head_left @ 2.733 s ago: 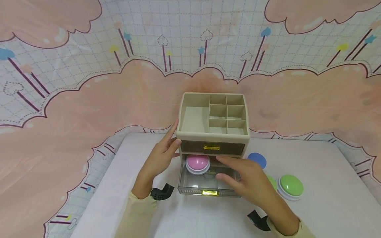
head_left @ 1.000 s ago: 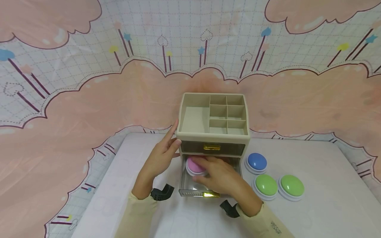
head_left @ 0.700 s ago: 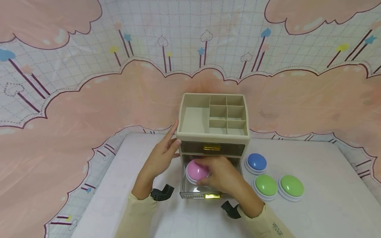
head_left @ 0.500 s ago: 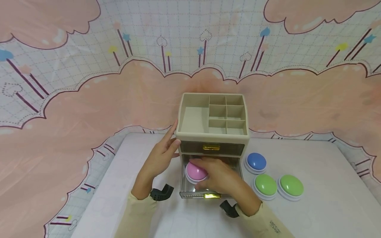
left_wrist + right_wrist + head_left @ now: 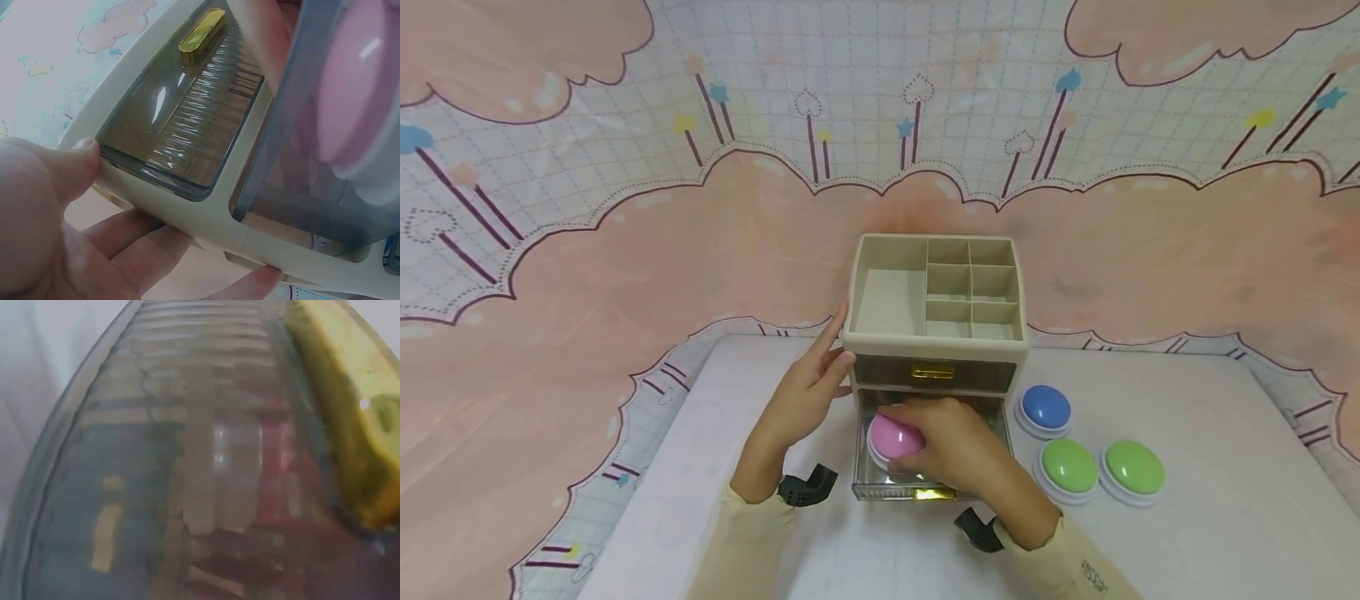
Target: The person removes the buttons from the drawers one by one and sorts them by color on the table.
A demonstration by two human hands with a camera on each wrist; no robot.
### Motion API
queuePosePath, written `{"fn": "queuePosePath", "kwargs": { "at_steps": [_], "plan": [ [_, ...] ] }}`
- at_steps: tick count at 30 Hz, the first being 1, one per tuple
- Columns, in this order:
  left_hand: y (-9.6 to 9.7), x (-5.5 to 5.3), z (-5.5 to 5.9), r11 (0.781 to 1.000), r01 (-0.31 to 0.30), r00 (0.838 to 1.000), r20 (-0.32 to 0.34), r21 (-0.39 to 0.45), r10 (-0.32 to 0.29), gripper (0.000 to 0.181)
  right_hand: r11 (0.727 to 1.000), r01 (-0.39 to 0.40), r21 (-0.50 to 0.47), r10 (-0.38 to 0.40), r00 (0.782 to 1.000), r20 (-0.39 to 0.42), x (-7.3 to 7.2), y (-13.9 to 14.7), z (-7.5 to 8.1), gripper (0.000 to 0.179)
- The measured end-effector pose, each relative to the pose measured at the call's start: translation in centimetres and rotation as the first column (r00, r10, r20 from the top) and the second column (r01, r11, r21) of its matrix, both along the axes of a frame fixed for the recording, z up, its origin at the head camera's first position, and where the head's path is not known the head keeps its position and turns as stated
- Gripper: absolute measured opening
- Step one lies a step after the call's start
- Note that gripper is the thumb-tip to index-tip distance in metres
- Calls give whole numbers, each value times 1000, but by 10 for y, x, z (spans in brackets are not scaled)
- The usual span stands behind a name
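Observation:
A beige desk organizer (image 5: 936, 344) stands in the middle with its lower clear drawer (image 5: 880, 492) pulled out. Inside that drawer, at the left, is a domed pink push button (image 5: 893, 435) on a white base. My right hand (image 5: 955, 442) reaches in and grips the button, thumb at its near side and fingers at its far side. My left hand (image 5: 801, 396) rests along the organizer's left side, fingers extended. In the left wrist view its thumb (image 5: 81, 165) touches the front corner. The right wrist view shows the drawer's ribbed front and gold handle (image 5: 350, 412), with the grip blurred behind.
Right of the organizer sit a blue push button (image 5: 1047, 407) and two green ones, the nearer-in green button (image 5: 1070, 465) beside the outer green button (image 5: 1133, 467). The upper drawer (image 5: 887, 372) is closed. A patterned cloth backdrop (image 5: 737, 233) hangs behind the white table (image 5: 1210, 517).
My right hand has moved left from the drawer's right side to the pink button. The button has shifted slightly toward the drawer's front. My left hand stays in place.

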State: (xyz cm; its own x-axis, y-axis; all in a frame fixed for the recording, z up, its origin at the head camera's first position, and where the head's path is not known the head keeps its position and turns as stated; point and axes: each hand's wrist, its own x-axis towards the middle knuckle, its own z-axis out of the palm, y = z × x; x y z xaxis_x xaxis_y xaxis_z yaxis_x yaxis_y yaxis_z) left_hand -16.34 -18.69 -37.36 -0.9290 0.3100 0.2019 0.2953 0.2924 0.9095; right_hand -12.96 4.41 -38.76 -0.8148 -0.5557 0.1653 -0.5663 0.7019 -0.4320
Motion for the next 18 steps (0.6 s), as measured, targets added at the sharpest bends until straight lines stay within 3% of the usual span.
{"fn": "queuePosePath", "kwargs": {
  "at_steps": [5,12,18],
  "plan": [
    [1,0,-1,1000,0,1000,4,-8,0,67,998,30,-60,-32,999,-34,6,6,5,63],
    [1,-1,0,1000,2,1000,0,-6,-2,67,990,103,-101,-104,995,-2,18,14,14,61],
    [1,-1,-1,1000,-15,1000,-10,-26,15,68,976,144,-163,-155,986,-55,27,25,18,63]
  ]
}}
